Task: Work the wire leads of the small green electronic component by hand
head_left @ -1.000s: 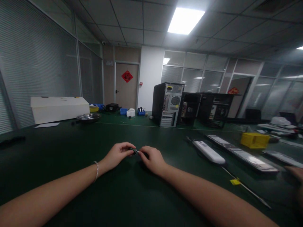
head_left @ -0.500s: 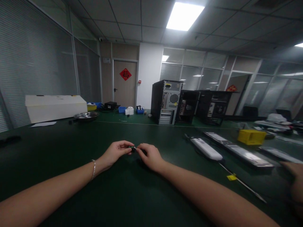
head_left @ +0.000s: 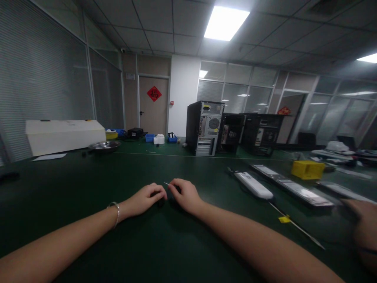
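Observation:
Over the green tabletop (head_left: 141, 243), my left hand (head_left: 147, 199) is low, with its fingers curled down and the tips close together. A small dark shape (head_left: 161, 202) shows under those fingertips; I cannot make out whether it is a held part or shadow. Just to the right, my right hand (head_left: 185, 194) pinches a thin, pale metal piece (head_left: 166, 183), whose end sticks out to the left past the fingertips. Most of that piece is hidden in the fingers. The two hands are close but apart.
To the right lie a white power strip (head_left: 253, 184), a long dark panel (head_left: 294, 188) and a yellow bin (head_left: 308, 169). Computer towers (head_left: 206, 127) stand at the back. Another person's hand (head_left: 361, 214) is at the right edge. A metal bowl (head_left: 104, 146) sits far left.
My left hand has dropped and turned downward, away from the right fingertips. The small green and dark part between the hands no longer shows. The thin metal piece now sticks out freely.

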`<action>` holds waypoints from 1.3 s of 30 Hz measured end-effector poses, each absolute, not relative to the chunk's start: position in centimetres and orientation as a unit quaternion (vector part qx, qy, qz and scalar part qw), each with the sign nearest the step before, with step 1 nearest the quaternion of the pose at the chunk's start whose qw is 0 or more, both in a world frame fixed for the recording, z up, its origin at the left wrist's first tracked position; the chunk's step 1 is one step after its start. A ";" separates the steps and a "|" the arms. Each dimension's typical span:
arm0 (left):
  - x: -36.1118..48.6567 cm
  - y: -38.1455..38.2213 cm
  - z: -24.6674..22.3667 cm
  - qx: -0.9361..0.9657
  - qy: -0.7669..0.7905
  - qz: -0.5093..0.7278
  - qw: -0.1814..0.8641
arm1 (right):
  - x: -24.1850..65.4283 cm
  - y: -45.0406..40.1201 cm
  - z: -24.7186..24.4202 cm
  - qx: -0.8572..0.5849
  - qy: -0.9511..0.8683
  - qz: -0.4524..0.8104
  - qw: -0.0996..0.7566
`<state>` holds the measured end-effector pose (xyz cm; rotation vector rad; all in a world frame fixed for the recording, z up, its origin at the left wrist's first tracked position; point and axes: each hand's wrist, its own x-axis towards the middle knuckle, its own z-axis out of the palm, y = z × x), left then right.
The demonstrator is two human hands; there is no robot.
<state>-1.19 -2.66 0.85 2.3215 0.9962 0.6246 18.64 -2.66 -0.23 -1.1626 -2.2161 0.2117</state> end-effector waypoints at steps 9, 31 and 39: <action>-1.2 -2.8 1.1 0.854 0.369 0.253 0.265 | 18.9 -1.9 -0.1 -0.435 -0.844 0.150 0.276; -1.8 -3.8 1.9 0.860 0.371 0.221 0.272 | 19.6 -0.9 0.5 -0.398 -0.889 0.170 0.151; -1.7 -3.6 1.6 0.828 0.390 0.256 0.311 | 20.0 -1.3 0.7 -0.395 -0.883 0.201 0.158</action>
